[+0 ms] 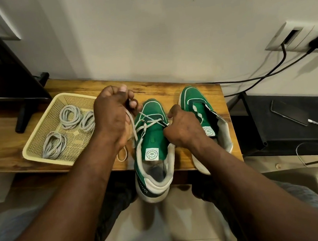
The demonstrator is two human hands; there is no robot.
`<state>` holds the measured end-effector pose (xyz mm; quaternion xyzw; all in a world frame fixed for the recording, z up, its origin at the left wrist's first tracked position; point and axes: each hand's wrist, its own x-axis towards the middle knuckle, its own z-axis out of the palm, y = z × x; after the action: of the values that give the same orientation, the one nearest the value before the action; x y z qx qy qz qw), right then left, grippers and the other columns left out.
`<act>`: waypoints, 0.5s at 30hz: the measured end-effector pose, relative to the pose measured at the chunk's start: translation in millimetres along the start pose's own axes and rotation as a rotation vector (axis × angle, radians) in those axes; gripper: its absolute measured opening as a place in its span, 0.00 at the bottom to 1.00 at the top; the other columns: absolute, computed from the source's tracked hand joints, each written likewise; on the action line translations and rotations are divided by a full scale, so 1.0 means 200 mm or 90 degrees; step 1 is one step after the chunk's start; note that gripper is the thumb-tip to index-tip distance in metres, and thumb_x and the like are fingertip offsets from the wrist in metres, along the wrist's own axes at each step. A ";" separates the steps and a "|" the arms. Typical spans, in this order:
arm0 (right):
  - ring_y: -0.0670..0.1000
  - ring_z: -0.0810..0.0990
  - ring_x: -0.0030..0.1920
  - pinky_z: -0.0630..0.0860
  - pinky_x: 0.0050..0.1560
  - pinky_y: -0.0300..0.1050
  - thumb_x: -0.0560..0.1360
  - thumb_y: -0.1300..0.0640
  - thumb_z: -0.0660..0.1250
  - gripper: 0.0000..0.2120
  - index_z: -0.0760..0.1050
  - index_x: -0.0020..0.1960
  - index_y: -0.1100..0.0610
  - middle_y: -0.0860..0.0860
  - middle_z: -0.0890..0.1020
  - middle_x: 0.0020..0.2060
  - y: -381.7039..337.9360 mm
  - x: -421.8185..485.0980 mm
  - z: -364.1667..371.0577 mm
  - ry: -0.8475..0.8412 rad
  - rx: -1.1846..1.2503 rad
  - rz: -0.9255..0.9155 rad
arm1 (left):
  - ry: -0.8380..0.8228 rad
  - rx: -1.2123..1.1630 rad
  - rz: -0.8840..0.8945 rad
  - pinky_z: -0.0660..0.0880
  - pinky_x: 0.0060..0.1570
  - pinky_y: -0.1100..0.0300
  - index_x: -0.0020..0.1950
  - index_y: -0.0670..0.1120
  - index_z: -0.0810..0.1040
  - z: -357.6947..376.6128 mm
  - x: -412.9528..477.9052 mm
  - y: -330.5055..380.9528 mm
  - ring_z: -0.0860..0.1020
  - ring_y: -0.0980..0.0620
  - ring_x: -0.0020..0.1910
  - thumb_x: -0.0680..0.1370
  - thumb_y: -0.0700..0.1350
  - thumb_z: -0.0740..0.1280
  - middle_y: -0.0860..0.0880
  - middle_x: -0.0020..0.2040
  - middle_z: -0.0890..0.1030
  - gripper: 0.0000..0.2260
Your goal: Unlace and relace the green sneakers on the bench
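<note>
Two bare forearms reach forward from the bottom edge toward a wooden counter (89,87) set against a pale wall. The left hand (114,114) is raised just above the counter with its fingers curled tightly round a white lace (146,125), and a strand hangs from the fist down to a small loop lying on the wood. The right hand (183,125) rests on the right flank of the near sneaker (150,141), with its thumb and fingertips pinching the other end of the lace at an eyelet. The lace crosses once over the green tongue, low near the toe.

That sneaker points away from the person, and its white heel hangs past the counter's front edge. The second sneaker (199,111) stands just beside it to the right, also toe to the wall, with its collar gaping open.

Left of the hands, a cream plastic basket (36,148) sits on the counter and holds three coiled grey laces (70,115). At the far right a phone (288,112) lies on a black stand (277,135) with a white cable plugged in. Dark cords run up to a wall socket (300,37).
</note>
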<state>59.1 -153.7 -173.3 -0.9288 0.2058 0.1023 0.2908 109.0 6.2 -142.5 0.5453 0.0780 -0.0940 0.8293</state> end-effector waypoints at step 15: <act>0.57 0.79 0.49 0.76 0.47 0.49 0.79 0.59 0.65 0.10 0.75 0.59 0.59 0.55 0.80 0.49 0.03 0.00 0.02 0.000 -0.011 -0.030 | -0.099 0.963 0.093 0.66 0.34 0.58 0.55 0.50 0.84 0.03 -0.07 -0.31 0.76 0.49 0.41 0.80 0.46 0.70 0.47 0.49 0.82 0.06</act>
<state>55.9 -155.3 -179.4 -0.9358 0.1832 0.0971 0.2850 80.5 -21.7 -191.3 0.9603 -0.1029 -0.1047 0.2374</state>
